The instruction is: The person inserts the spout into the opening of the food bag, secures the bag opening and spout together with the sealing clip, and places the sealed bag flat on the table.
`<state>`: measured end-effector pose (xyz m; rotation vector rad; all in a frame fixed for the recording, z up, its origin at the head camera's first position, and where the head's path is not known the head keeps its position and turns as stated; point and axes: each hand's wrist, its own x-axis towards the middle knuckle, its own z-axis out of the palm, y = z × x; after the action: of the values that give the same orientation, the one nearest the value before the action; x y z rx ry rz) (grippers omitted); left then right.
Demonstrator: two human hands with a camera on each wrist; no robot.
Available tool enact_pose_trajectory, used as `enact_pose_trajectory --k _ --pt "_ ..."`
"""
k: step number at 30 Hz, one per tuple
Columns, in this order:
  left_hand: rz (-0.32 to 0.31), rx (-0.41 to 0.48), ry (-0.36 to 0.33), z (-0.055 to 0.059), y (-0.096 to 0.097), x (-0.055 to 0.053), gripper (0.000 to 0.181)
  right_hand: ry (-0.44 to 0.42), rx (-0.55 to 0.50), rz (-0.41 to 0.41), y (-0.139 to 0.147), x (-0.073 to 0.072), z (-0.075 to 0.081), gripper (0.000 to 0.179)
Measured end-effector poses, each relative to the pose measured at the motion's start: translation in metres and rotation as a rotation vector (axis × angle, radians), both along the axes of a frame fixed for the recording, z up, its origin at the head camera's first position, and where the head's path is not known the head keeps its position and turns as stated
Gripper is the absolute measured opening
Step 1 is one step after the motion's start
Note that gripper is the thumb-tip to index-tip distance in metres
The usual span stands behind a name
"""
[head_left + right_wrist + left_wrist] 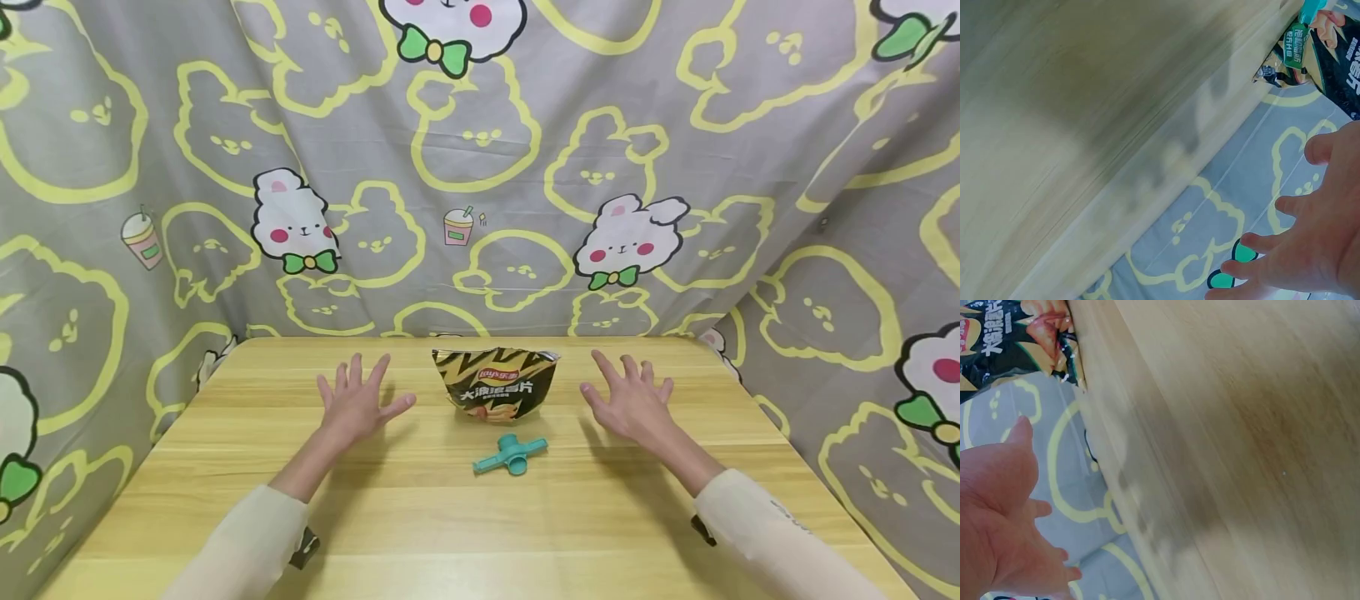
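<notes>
A black and gold Lay's chip bag (pixel 495 385) stands upright near the back of the wooden table. In front of it lies a teal bag clip (pixel 512 455) with a round spout in its middle. To the left of the bag, my left hand (pixel 360 408) is held over the table with its fingers spread and nothing in it. My right hand (pixel 632 402) is spread the same way on the bag's right side, holding nothing. Both wrist views catch part of the bag (pixel 1019 344) past the hands; in the right one, a bit of the teal clip (pixel 1311 9) overlaps it.
The wooden table (pixel 480 533) runs back to a grey curtain (pixel 517 167) printed with yellow outlines and white cartoon bears. The curtain also hangs along the left and right sides. Dark bands show at both wrists below the pale sleeves (pixel 240 533).
</notes>
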<state>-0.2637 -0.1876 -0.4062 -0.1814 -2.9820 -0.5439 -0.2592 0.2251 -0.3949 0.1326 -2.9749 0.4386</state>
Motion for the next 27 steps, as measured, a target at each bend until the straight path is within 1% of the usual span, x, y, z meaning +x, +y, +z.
enact_pose_trajectory --k 5,8,13,16,19,22,27 --pt "-0.033 -0.013 -0.030 0.004 0.006 0.002 0.092 0.033 -0.027 0.034 -0.006 0.004 0.000 0.068" --pt "-0.068 -0.011 -0.043 0.008 0.012 0.006 0.092 0.055 -0.079 0.059 -0.010 0.005 -0.001 0.066" --pt "-0.116 -0.001 -0.072 0.015 0.023 0.014 0.092 0.054 -0.165 0.110 -0.018 0.007 -0.002 0.059" --pt "-0.138 0.001 -0.071 0.015 0.027 0.018 0.091 0.052 -0.193 0.142 -0.024 0.009 -0.001 0.054" --pt "-0.165 -0.006 -0.050 0.013 0.030 0.022 0.089 0.051 -0.220 0.170 -0.030 0.012 -0.002 0.051" --pt "-0.193 -0.009 -0.044 0.011 0.035 0.027 0.085 0.053 -0.241 0.189 -0.036 0.016 -0.002 0.049" --pt "-0.223 0.029 -0.083 0.011 0.045 0.036 0.077 0.049 -0.238 0.221 -0.046 0.022 -0.002 0.050"
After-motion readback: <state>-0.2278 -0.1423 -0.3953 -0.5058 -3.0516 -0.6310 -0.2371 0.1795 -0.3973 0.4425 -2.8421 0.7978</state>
